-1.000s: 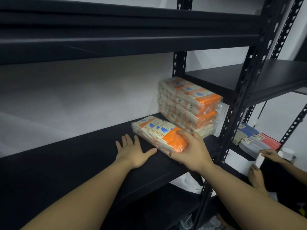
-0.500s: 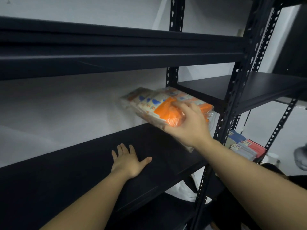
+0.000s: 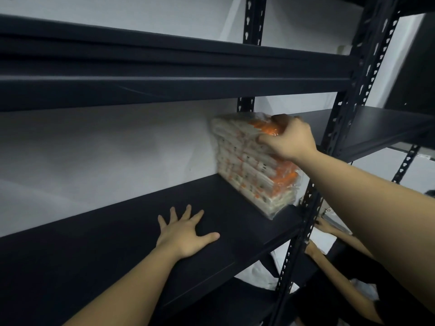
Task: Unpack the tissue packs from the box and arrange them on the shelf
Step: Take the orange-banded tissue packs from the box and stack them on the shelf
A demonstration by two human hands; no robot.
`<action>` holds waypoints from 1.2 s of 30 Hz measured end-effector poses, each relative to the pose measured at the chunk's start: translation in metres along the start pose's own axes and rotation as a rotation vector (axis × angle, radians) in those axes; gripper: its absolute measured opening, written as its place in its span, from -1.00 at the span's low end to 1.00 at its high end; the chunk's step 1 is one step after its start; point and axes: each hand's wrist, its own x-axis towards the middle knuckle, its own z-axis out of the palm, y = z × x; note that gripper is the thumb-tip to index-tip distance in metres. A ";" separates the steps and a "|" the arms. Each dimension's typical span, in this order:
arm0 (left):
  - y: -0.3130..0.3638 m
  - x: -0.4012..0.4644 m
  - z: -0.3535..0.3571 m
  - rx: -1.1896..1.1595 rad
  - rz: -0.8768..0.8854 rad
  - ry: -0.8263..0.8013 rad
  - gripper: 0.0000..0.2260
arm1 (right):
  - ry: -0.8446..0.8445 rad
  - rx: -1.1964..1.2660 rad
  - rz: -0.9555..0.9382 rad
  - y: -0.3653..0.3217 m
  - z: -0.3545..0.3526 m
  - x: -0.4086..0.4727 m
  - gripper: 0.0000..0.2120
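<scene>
A stack of orange-and-white tissue packs (image 3: 249, 170) in clear wrap stands at the right end of the black shelf (image 3: 117, 250), against the white wall. My right hand (image 3: 288, 140) grips the top tissue pack (image 3: 237, 127), which lies on that stack; the image there is blurred. My left hand (image 3: 186, 234) rests flat on the shelf board, fingers spread, well left of the stack and holding nothing. No box is in view.
Another black shelf board (image 3: 164, 90) runs close above the stack. A perforated black upright (image 3: 339, 128) stands just right of the packs, with a second shelf unit (image 3: 386, 128) beyond. Another person's hands (image 3: 324, 225) work low at the right.
My right hand has carried the tissue pack from the shelf board up and to the right, onto the top of the stack. My left hand stays flat on the shelf.
</scene>
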 end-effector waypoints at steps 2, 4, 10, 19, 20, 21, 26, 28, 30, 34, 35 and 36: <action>0.000 0.000 0.001 -0.004 -0.001 0.008 -0.06 | 0.011 0.037 0.038 0.003 0.001 0.008 -0.56; -0.001 0.001 0.001 -0.007 -0.001 0.014 -0.06 | 0.037 0.040 0.063 0.007 0.004 0.016 -0.41; -0.001 0.003 0.002 -0.012 -0.003 0.019 -0.05 | -0.062 -0.021 0.117 0.026 0.009 0.025 -0.18; -0.001 0.003 0.002 -0.001 -0.006 0.027 -0.04 | -0.031 -0.030 0.121 0.032 0.013 0.022 -0.12; -0.002 0.003 0.002 0.000 -0.006 0.028 -0.04 | -0.017 -0.016 0.113 0.033 0.013 0.022 -0.15; -0.001 0.003 0.002 0.001 -0.006 0.029 -0.04 | -0.010 -0.006 0.107 0.034 0.013 0.021 -0.18; -0.001 0.003 0.001 -0.002 -0.010 0.030 -0.04 | -0.036 -0.016 0.112 0.034 0.014 0.023 -0.17; -0.001 0.003 0.001 -0.003 -0.009 0.035 -0.03 | -0.071 -0.048 0.122 0.031 0.012 0.024 -0.10; -0.001 0.003 0.001 -0.003 -0.007 0.039 -0.04 | -0.099 -0.089 0.117 0.029 0.009 0.024 -0.03; -0.001 0.001 0.001 -0.011 -0.001 0.045 -0.05 | -0.080 -0.167 0.046 0.026 0.005 0.016 0.03; -0.001 0.001 0.000 -0.019 0.002 0.047 -0.04 | -0.057 -0.175 0.016 0.026 0.004 0.012 0.03; -0.001 0.000 0.000 -0.031 0.008 0.050 -0.05 | -0.033 -0.181 -0.017 0.026 0.003 0.007 0.03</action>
